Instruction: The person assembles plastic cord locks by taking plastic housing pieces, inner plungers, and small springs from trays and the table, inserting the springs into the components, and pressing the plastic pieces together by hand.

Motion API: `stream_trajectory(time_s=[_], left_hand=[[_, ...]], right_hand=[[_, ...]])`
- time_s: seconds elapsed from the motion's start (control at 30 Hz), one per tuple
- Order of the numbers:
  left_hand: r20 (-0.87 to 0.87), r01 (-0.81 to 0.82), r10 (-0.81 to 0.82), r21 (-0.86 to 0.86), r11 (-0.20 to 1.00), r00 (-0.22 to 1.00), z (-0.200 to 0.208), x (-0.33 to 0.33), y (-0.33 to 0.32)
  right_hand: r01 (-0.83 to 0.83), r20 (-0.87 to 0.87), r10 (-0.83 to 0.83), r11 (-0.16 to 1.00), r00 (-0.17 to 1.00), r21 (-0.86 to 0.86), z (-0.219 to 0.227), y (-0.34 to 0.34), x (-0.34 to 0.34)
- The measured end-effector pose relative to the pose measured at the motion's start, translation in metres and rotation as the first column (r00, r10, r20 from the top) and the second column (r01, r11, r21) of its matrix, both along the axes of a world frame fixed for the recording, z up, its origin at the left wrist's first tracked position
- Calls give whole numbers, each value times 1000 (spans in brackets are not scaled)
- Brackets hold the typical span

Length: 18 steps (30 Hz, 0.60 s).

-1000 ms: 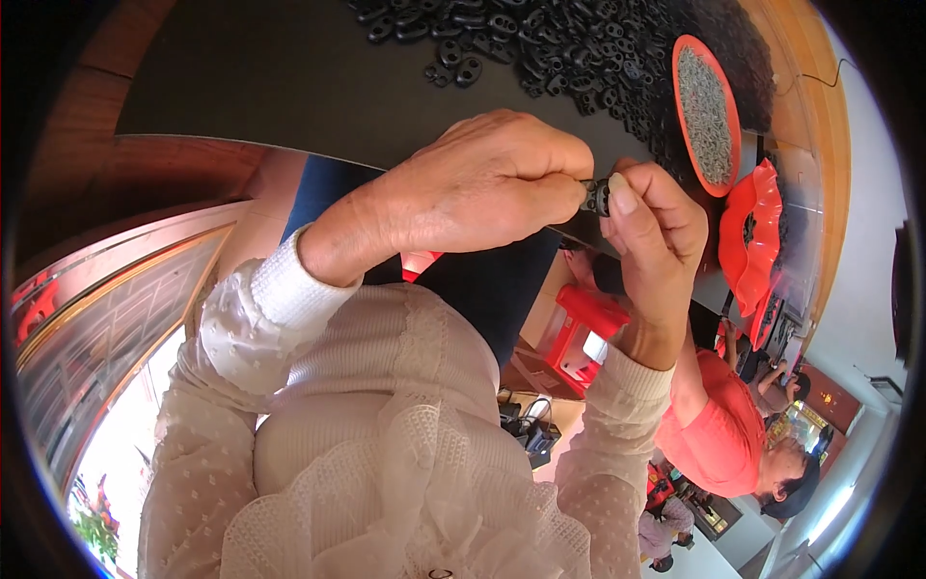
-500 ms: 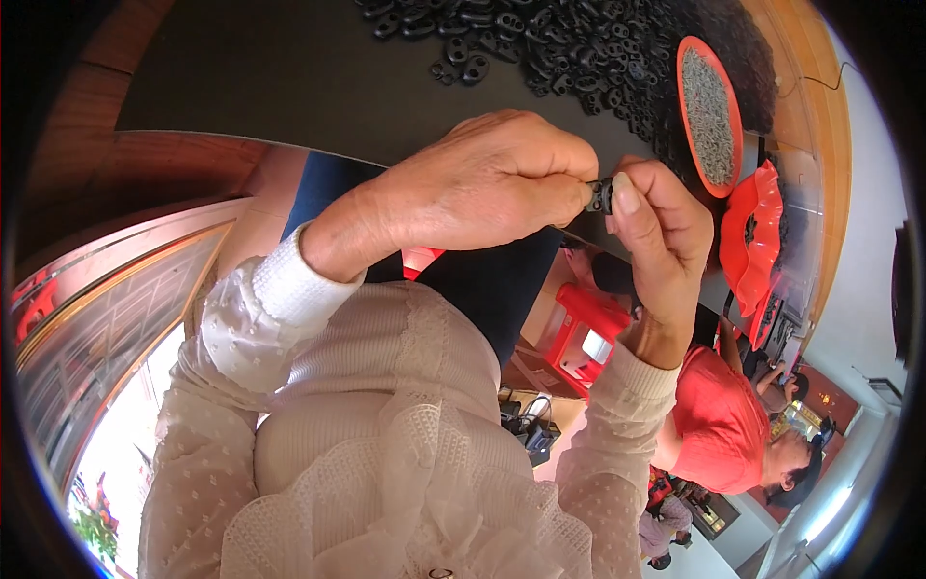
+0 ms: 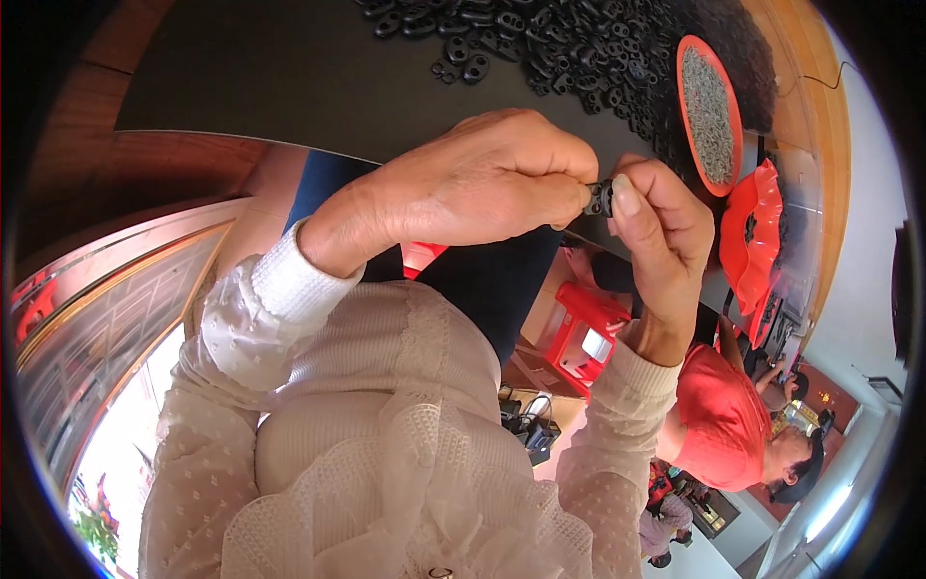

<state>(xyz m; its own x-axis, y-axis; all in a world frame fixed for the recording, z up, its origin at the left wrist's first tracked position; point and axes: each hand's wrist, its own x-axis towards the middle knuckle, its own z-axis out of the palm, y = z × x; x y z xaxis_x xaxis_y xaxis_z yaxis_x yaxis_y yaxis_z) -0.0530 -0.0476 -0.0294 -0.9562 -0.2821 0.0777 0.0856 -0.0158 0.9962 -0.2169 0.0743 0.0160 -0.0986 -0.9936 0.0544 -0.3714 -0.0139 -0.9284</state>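
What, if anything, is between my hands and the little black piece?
Nothing visible: the left hand and right hand meet directly at the small black piece. The black pile lies beyond them, not between.

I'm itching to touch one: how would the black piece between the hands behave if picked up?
The black piece is probably stiff, showing no clear bend between left hand and right hand. Likely light too, since it's so small.
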Motion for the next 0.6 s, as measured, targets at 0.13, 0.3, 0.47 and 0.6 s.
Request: stream_trajectory(time_s=[0.13,0.3,0.47,0.6], left_hand=[[26,19,-19,3,1000,999,1,1,1],[-1,-42,42,8,999,999,-1,1,2],[7,-94,94,116,989,996,1,0,5],[3,-91,91,138,986,996,2,-1,1]], right_hand=[[61,-35,-59,997,998,42,4,1,6],[116,85,-121,991,989,59,-4,1,9],[-22,-592,-151,961,792,-275,-7,-1,11],[10,-717,-188,970,671,-245,-4,2,29]])
